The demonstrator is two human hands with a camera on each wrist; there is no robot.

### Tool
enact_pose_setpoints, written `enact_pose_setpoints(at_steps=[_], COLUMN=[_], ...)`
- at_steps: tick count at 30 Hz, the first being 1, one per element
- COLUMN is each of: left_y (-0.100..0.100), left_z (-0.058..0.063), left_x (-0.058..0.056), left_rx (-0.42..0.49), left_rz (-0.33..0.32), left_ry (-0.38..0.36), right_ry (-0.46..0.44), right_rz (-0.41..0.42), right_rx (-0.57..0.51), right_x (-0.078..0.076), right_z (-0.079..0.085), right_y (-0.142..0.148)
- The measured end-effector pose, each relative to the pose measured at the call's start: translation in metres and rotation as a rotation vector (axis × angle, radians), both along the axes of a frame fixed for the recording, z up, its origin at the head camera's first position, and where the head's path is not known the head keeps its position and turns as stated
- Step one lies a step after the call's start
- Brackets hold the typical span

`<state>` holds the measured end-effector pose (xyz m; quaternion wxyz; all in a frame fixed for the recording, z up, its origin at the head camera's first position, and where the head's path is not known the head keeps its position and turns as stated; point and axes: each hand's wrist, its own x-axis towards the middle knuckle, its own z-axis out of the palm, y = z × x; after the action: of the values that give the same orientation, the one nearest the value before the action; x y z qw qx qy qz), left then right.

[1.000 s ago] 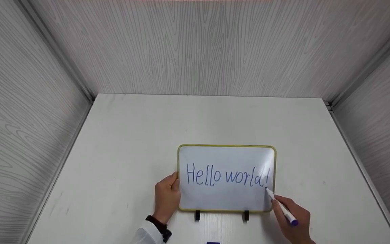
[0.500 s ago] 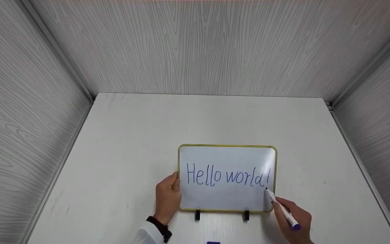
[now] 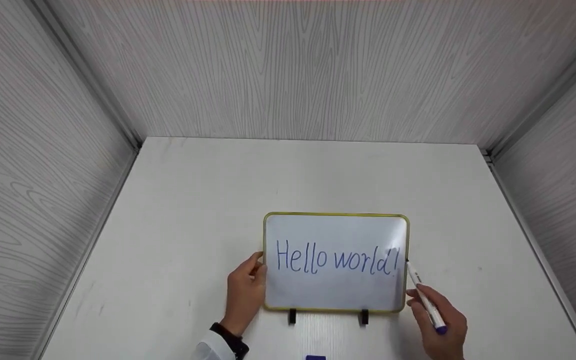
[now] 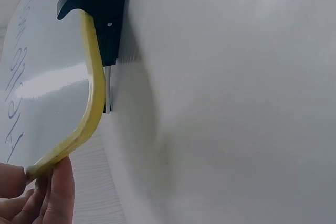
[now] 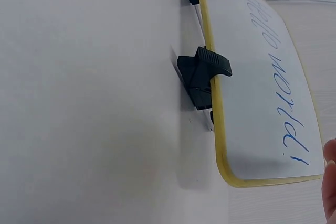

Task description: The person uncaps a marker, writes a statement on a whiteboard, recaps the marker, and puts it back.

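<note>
A small whiteboard [image 3: 335,292] with a yellow frame stands tilted back on a black stand [image 5: 198,77], bearing "Hello world!" in blue handwriting. My left hand [image 3: 245,295] grips its left edge; in the left wrist view the thumb lies on the front and the fingers [image 4: 62,187] behind the frame. In my right hand [image 3: 444,325] is an uncapped white marker [image 3: 433,314] with a purple end, its dark tip right at the board's right edge. Only a few of the right hand's fingertips [image 5: 329,153] show in the right wrist view, beside the board's corner.
A blue-purple object [image 3: 315,357] is cut off by the bottom of the head view. The white table [image 3: 178,200] is enclosed by grey wood-grain panels [image 3: 293,70] at the back and both sides. A black band [image 3: 230,337] circles the left wrist.
The marker tip has left the writing beneath the exclamation mark's stroke, where a dot now shows, and moved up and right to the board's edge. My left hand keeps its grip.
</note>
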<state>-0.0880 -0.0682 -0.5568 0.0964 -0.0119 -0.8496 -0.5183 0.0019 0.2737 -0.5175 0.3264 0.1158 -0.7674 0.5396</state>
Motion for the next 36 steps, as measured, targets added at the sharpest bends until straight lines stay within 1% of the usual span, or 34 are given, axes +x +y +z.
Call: enact_pose_setpoints(at_steps=[3, 4, 5, 6, 8, 10, 12, 15, 16, 18, 21, 22, 24, 26, 28, 30, 31, 32, 35, 36], left_y=[-0.001, -0.002, -0.002, -0.002, -0.001, 0.002, 0.005, 0.011, 0.014, 0.018, 0.025, 0.027, 0.032, 0.036, 0.04, 0.044, 0.045, 0.046, 0.048, 0.049], left_z=[0.0, 0.0, 0.0, 0.001, 0.004, 0.008, 0.012, 0.014, 0.014, 0.014, 0.014, 0.014, 0.014, 0.013, 0.011, 0.008, 0.007, 0.004, -0.002, -0.004], left_x=[0.002, 0.003, 0.004, 0.006, 0.011, 0.017, 0.025, 0.037, 0.041, 0.049, 0.058, 0.061, 0.065, 0.069, 0.071, 0.073, 0.074, 0.075, 0.078, 0.079], left_rx=[-0.06, -0.081, -0.107, -0.133, -0.189, -0.233, -0.259, -0.244, -0.231, -0.217, -0.236, -0.262, -0.352, -0.467, -0.595, -0.707, -0.75, -0.783, -0.835, -0.837], left_rz=[0.015, 0.027, 0.042, 0.054, 0.068, 0.05, -0.009, -0.149, -0.203, -0.308, -0.47, -0.523, -0.628, -0.73, -0.81, -0.855, -0.867, -0.869, -0.859, -0.859], left_ry=[0.027, 0.037, 0.048, 0.063, 0.099, 0.146, 0.201, 0.252, 0.258, 0.258, 0.232, 0.213, 0.18, 0.135, 0.111, 0.133, 0.142, 0.167, 0.221, 0.223], right_ry=[-0.074, -0.093, -0.12, -0.146, -0.2, -0.239, -0.258, -0.265, -0.283, -0.32, -0.33, -0.308, -0.264, -0.211, -0.158, -0.099, -0.078, -0.061, -0.02, -0.028], right_rz=[0.122, 0.149, 0.153, 0.138, 0.084, 0.024, -0.011, -0.025, -0.03, -0.043, -0.01, 0.011, 0.05, 0.083, 0.091, 0.093, 0.097, 0.1, 0.108, 0.108], right_rx=[-0.119, -0.153, -0.174, -0.165, -0.113, -0.027, 0.036, 0.084, 0.082, 0.12, 0.19, 0.223, 0.279, 0.326, 0.372, 0.404, 0.414, 0.425, 0.448, 0.456], right_x=[0.002, 0.003, 0.003, 0.002, 0.003, 0.002, 0.002, 0.001, 0.002, 0.003, 0.003, 0.003, 0.002, 0.001, 0.001, 0.0, 0.0, 0.0, 0.0, 0.0], right_z=[-0.001, -0.003, -0.005, -0.007, -0.006, -0.008, -0.007, -0.009, -0.01, -0.01, -0.01, -0.01, -0.009, -0.009, -0.009, -0.01, -0.01, -0.011, -0.011, -0.011], right_y=[0.002, 0.003, 0.004, 0.004, 0.004, 0.003, 0.001, -0.001, -0.002, -0.002, -0.002, -0.002, -0.003, -0.003, -0.003, -0.003, -0.003, -0.003, -0.004, -0.005])
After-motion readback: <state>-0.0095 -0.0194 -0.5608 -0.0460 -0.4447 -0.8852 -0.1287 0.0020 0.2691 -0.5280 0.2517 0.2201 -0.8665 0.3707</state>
